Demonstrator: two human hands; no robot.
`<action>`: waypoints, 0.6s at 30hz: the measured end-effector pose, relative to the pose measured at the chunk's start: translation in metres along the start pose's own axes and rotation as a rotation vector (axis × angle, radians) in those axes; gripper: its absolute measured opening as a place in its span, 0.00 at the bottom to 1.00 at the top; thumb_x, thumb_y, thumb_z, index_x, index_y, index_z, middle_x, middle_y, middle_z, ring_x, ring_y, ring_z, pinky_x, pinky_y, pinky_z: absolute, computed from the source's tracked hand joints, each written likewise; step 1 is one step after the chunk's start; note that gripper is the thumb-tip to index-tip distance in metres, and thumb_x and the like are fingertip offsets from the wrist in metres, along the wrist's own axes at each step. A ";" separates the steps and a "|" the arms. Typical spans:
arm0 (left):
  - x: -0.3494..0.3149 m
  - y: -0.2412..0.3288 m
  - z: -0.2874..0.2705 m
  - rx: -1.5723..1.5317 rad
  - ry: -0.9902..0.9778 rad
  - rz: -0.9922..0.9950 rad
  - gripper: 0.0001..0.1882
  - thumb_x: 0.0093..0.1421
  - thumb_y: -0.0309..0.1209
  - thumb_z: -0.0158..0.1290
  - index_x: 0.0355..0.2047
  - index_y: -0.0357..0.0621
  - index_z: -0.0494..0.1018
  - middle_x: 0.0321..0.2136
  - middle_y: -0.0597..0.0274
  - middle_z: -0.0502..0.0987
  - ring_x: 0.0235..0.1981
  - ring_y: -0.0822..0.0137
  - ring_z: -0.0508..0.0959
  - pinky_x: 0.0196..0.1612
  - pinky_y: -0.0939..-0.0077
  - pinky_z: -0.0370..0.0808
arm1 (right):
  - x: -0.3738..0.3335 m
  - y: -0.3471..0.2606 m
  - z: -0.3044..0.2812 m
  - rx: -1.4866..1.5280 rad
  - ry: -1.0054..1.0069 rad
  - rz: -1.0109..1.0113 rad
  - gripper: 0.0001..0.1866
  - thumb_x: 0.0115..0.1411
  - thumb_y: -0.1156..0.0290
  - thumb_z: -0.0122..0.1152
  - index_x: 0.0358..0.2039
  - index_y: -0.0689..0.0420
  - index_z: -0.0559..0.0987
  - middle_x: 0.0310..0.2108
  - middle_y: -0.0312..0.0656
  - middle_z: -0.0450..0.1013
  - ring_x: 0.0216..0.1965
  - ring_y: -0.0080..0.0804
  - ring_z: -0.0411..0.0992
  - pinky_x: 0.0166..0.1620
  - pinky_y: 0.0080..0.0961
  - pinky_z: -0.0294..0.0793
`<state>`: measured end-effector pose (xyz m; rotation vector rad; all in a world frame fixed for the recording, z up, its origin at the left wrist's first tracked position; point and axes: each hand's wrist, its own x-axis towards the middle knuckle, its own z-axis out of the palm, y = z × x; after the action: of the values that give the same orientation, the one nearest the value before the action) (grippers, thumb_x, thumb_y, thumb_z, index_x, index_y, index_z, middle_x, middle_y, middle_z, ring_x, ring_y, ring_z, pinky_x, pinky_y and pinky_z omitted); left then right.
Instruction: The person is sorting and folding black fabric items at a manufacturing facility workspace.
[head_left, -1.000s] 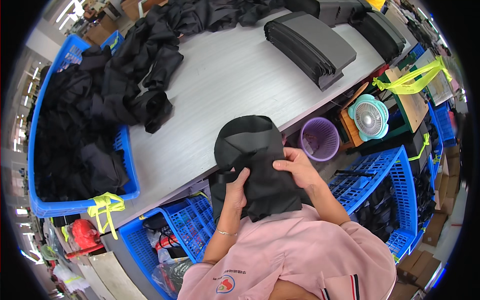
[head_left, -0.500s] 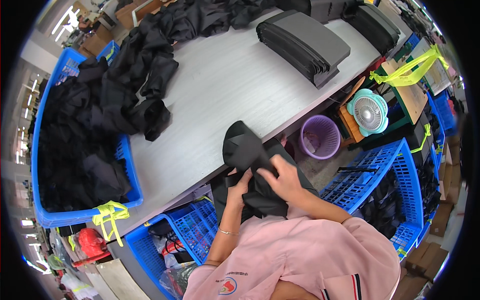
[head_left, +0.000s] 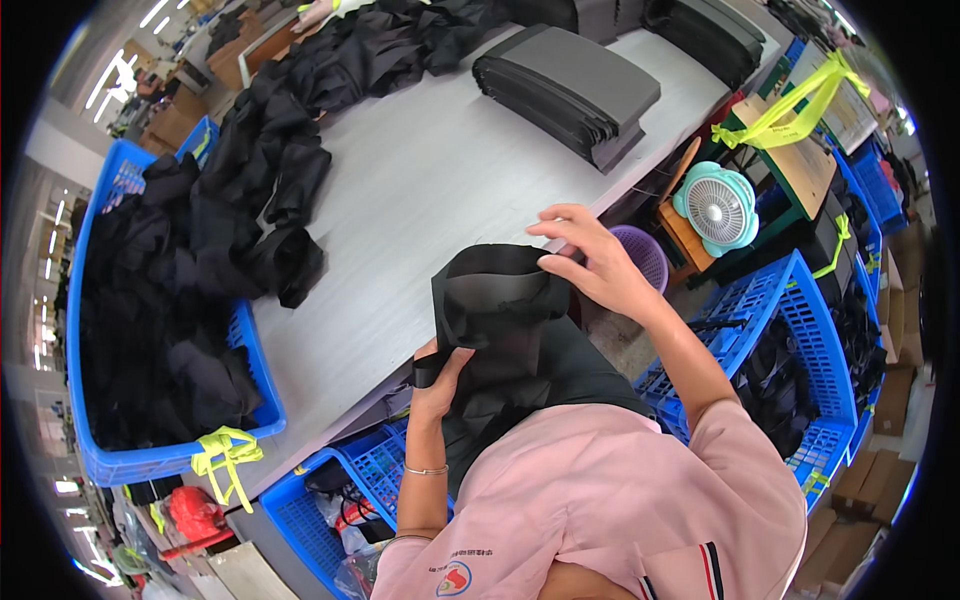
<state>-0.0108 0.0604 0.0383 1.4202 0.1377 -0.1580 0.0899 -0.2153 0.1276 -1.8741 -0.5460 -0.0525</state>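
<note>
Over my lap, at the table's near edge, a black fabric pouch (head_left: 490,318) stands with its mouth spread toward the top. My left hand (head_left: 440,375) is closed on its lower left side, and a short black strap (head_left: 429,370) shows beside the fingers. At the upper right rim is my right hand (head_left: 595,262), thumb and fingers apart. Its thumb lies close to the rim; I cannot tell whether it touches.
Black fabric pieces (head_left: 265,150) heap across the table (head_left: 390,170) and fill a blue basket (head_left: 180,455) at left. A stack of dark panels (head_left: 570,85) sits at the back. To the right are a purple basket (head_left: 640,255), a teal fan (head_left: 716,208) and another blue basket (head_left: 825,350).
My right hand has moved up and right, from the middle of the fabric to its rim. The pouch's mouth has spread wider. My left hand has shifted a little left, still gripping.
</note>
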 end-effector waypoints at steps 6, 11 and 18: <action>-0.002 0.000 0.000 0.106 -0.087 0.064 0.12 0.62 0.23 0.56 0.45 0.35 0.78 0.38 0.67 0.81 0.39 0.77 0.74 0.47 0.80 0.71 | 0.010 0.006 -0.003 -0.131 -0.204 0.044 0.09 0.57 0.74 0.67 0.35 0.59 0.76 0.51 0.42 0.71 0.46 0.38 0.73 0.49 0.30 0.74; -0.001 0.004 0.005 0.039 -0.069 -0.007 0.12 0.61 0.24 0.59 0.44 0.36 0.79 0.38 0.68 0.81 0.39 0.77 0.75 0.47 0.79 0.71 | 0.006 0.011 -0.002 -0.161 -0.261 -0.092 0.12 0.56 0.74 0.68 0.36 0.60 0.73 0.53 0.43 0.69 0.49 0.41 0.72 0.51 0.31 0.72; 0.004 0.023 0.014 -0.001 -0.029 -0.141 0.14 0.61 0.26 0.58 0.47 0.34 0.78 0.40 0.62 0.82 0.43 0.73 0.77 0.48 0.76 0.75 | 0.010 0.029 -0.017 -0.238 0.072 0.004 0.17 0.54 0.69 0.72 0.21 0.65 0.72 0.23 0.42 0.71 0.23 0.34 0.67 0.27 0.25 0.67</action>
<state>-0.0021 0.0494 0.0616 1.4068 0.2147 -0.2945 0.1143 -0.2346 0.1116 -2.0961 -0.5038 -0.1887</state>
